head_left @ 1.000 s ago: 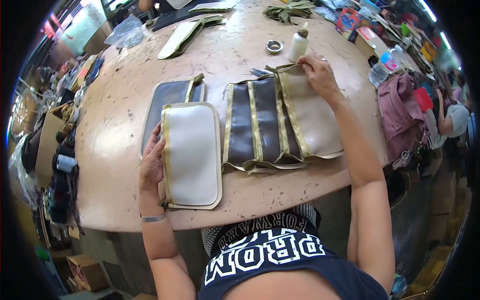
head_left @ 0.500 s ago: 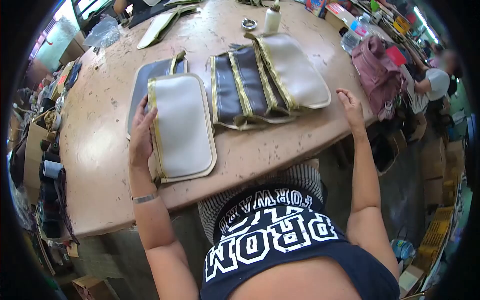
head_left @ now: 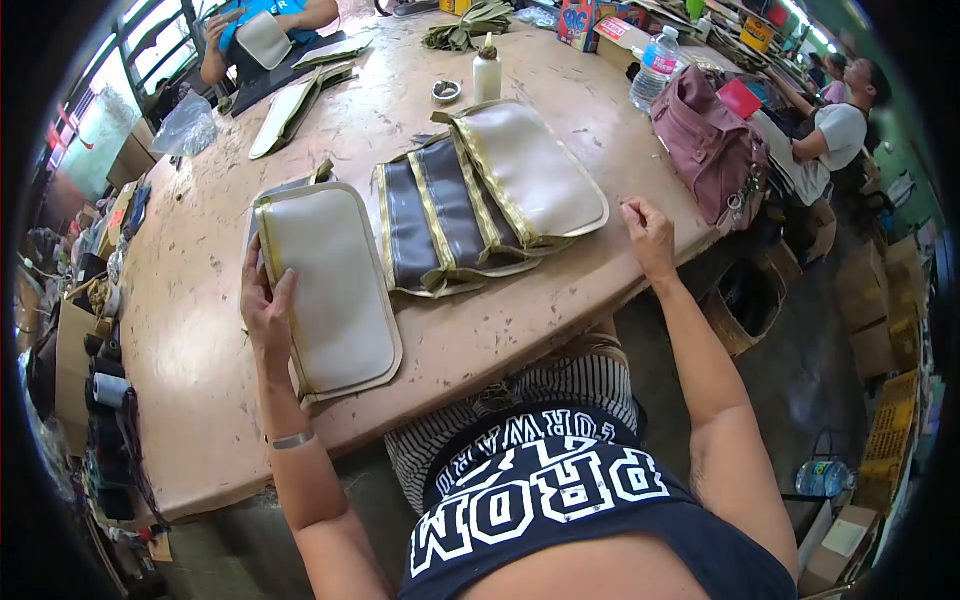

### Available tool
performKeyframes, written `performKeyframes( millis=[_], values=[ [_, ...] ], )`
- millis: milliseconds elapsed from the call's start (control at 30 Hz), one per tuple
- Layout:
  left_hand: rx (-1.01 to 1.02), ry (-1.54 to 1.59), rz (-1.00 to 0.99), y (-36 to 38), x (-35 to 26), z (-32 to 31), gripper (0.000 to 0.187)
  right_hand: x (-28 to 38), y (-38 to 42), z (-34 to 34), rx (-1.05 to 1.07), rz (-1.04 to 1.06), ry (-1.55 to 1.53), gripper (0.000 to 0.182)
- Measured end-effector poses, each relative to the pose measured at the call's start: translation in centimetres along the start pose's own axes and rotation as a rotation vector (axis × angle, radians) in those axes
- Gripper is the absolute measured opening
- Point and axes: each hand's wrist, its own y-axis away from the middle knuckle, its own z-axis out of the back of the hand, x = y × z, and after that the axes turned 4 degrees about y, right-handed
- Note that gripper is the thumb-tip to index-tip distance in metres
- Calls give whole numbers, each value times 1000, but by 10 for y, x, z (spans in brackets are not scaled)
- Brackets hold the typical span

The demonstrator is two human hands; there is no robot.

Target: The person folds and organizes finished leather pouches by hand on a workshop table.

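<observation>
My left hand (head_left: 268,305) is closed on the yellow-taped left edge of a pale rounded panel (head_left: 335,290), thumb on top. A darker piece lies mostly hidden beneath this panel. To its right, dark brown panels with yellow strips (head_left: 428,215) lie side by side, and another pale rounded panel (head_left: 530,170) overlaps them at the right. Over the table's right part is my right hand (head_left: 650,232), fingers curled, with its fingertips too small to tell whether they hold anything.
A white bottle (head_left: 487,75) and a small metal ring-shaped dish (head_left: 446,92) stand behind the panels. A pink bag (head_left: 710,145) and a water bottle (head_left: 655,68) are at the right. Co-workers are at the back left (head_left: 290,20) and far right (head_left: 845,125).
The view has shifted, bringing the back-left co-worker into sight. The held panel now covers more of the dark piece beneath it. My right hand's fingers have curled in more.
</observation>
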Motion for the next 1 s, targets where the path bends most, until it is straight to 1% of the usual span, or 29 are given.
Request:
performKeyframes(
  millis=[67, 133, 167, 200, 233, 267, 333, 367, 400, 433, 467, 500, 533, 567, 600, 633, 667, 700, 800, 833, 933, 967, 1000],
  values=[
    [-40, 25, -3, 1, -6, -5, 57, -5, -3, 3, 92, -1, -20, 16],
    [-69, -18, 54, -1, 1, 1, 57, -8, -15, 2, 170, 10, -93, 16],
    [-82, -37, 72, -1, 8, 4, 57, -12, -22, -1, 234, -90, -196, 17],
    [-94, -57, 91, -3, 10, 5, 57, -15, -31, -9, 218, -131, -261, 18],
    [-93, -121, 103, -3, 10, 5, 59, -19, -44, -19, 205, -172, -325, 18],
    [-82, -108, 157, -3, 10, 4, 59, -22, -59, -29, 196, -211, -386, 19],
    [-76, -82, 260, -3, 3, 1, 61, -26, -89, -55, 269, -171, -470, 25],
    [-104, -107, 214, -4, -1, -6, 64, -22, -103, -70, 294, -165, -543, 27],
    [-104, -86, 222, -7, 0, -4, 65, -17, -118, -85, 317, -161, -617, 29],
    [-104, -63, 236, -8, 4, -2, 66, -17, -130, -102, 367, -209, -666, 32],
    [-106, -36, 257, -9, 6, -1, 68, -15, -134, -114, 391, -180, -673, 32],
    [-151, -6, 305, -11, 3, -3, 73, -2, -135, -121, 418, -151, -676, 32],
    [-150, -17, 322, -12, 3, -2, 74, 8, -138, -123, 441, -116, -678, 32],
    [-143, -29, 337, -13, 3, 1, 74, 13, -138, -119, 441, -155, -674, 31],
    [-133, -39, 356, -13, 4, 3, 75, 17, -139, -118, 456, -188, -736, 31],
    [-154, -70, 354, -15, 7, 3, 70, 19, -138, -118, 470, -230, -794, 31],
    [-169, -62, 397, -17, 5, 3, 69, 18, -134, -118, 482, -279, -849, 32],
    [-186, -51, 441, -19, 2, 0, 67, 17, -132, -119, 473, -324, -851, 31],
    [-208, -64, 538, -23, 0, -1, 66, 22, -125, -113, 479, -349, -797, 29],
    [-219, -67, 560, -23, 1, 1, 66, 25, -124, -111, 492, -359, -821, 24],
    [-231, -53, 623, -25, -2, -1, 65, 21, -119, -111, 444, -321, -881, 19],
    [-234, -42, 639, -27, -4, -3, 65, 17, -117, -110, 445, -328, -871, 15],
    [-233, -76, 648, -28, -6, -4, 64, 16, -116, -109, 437, -329, -879, 14]
  ],
)
